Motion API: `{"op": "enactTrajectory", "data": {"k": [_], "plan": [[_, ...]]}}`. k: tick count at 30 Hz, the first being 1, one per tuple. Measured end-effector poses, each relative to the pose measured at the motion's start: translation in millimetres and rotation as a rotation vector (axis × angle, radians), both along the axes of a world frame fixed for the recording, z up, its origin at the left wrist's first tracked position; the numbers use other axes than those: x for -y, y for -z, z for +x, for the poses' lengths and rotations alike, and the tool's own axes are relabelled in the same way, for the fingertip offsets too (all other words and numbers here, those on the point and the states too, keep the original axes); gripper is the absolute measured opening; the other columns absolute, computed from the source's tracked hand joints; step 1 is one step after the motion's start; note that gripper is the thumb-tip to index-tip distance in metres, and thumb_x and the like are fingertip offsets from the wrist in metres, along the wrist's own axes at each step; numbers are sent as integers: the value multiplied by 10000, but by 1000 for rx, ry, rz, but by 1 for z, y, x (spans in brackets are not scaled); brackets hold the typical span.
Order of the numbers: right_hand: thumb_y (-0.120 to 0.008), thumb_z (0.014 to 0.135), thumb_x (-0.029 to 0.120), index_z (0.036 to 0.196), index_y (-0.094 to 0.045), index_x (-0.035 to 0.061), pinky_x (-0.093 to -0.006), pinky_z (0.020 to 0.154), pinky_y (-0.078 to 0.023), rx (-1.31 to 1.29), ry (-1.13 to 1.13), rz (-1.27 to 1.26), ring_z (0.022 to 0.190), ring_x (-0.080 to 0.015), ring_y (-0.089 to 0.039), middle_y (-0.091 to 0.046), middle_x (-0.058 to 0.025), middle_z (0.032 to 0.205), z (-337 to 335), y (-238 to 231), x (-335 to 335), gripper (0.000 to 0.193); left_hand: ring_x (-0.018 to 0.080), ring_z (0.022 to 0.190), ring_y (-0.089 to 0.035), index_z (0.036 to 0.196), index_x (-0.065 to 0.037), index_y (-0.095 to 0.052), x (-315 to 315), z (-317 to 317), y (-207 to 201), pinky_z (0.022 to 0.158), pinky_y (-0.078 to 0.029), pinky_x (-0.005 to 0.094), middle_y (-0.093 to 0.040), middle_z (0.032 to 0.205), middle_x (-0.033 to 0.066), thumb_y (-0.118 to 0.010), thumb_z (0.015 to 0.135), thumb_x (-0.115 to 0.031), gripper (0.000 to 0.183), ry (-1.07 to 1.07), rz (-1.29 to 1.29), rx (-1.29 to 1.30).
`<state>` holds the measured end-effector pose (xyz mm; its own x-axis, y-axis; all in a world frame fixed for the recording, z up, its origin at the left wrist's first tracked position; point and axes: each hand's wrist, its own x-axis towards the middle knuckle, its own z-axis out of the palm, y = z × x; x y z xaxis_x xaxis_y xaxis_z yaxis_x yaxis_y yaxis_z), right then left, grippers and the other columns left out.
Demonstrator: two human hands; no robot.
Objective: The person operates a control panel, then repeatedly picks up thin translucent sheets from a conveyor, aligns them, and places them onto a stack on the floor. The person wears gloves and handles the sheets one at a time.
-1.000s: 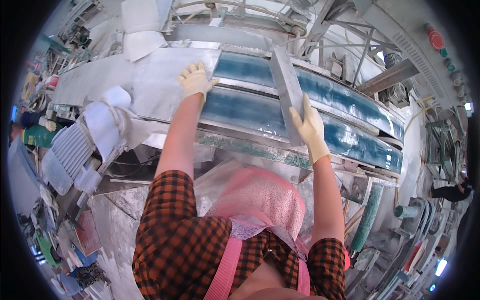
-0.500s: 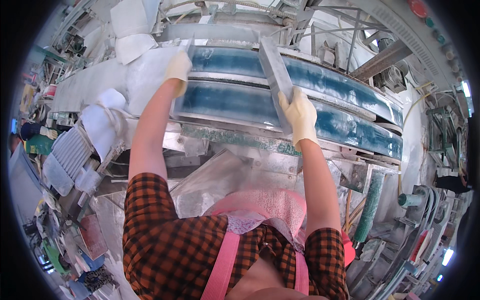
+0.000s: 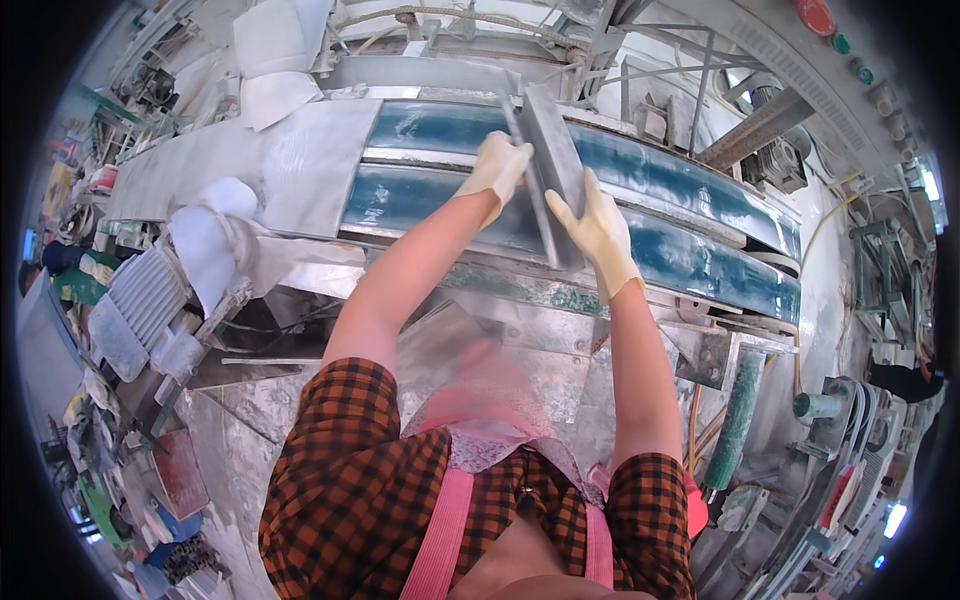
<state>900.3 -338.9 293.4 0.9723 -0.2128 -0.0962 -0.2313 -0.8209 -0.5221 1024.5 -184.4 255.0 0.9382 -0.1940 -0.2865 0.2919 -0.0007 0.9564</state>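
Observation:
My left hand (image 3: 497, 168), in a pale rubber glove, is closed on a thin grey strip (image 3: 540, 215) standing on edge across two blue conveyor belts (image 3: 690, 180). Just to its right stands a thicker grey strip-shaped piece (image 3: 552, 135), close against the first; whether it is one piece or several together I cannot tell. My right hand (image 3: 600, 228), gloved the same way, grips the near part of this piece, with its thumb on the front end and its fingers along the right side. The fingertips of both hands are partly hidden.
A pale flat plate (image 3: 315, 165) adjoins the belts on the left. A worn green rail (image 3: 520, 290) runs along their near side. White cloths (image 3: 215, 225) hang at the left, and a green roller (image 3: 738, 425) stands at the lower right. A motor (image 3: 780, 155) sits beyond the belts.
My left hand has moved right along the belts with the thin strip, bringing it up beside the piece at my right hand. The right hand has barely moved.

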Motion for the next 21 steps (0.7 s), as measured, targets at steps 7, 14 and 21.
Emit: {"op": "enactTrajectory", "data": {"k": [7,14,21], "plan": [[-653,909,542,1615,-300,0,-521,916,-565,-65,10,-219,1115,-410,-698,-687,-266,1259,-3,-8,-11,957,364,998,-713,1141,-10,-681,-76,33,0,917,-563,462,-737,1028,152,-663,970,-284,324,96,645,405],[-624,949,473,1648,-212,13,-496,915,-569,-126,82,-262,1079,-424,-709,-645,-288,1312,1,-4,-16,932,390,1246,-597,1400,-86,-562,-241,62,25,1001,-494,551,-604,1365,176,-773,860,-477,700,-150,1699,348],[-629,945,509,1648,-219,30,-501,894,-573,-75,70,-288,1054,-439,-708,-644,-296,1297,-4,5,-8,944,496,1352,-524,1477,-72,-482,-242,106,41,1062,-443,617,-548,1444,322,-585,984,-385,593,56,1564,43]]}}
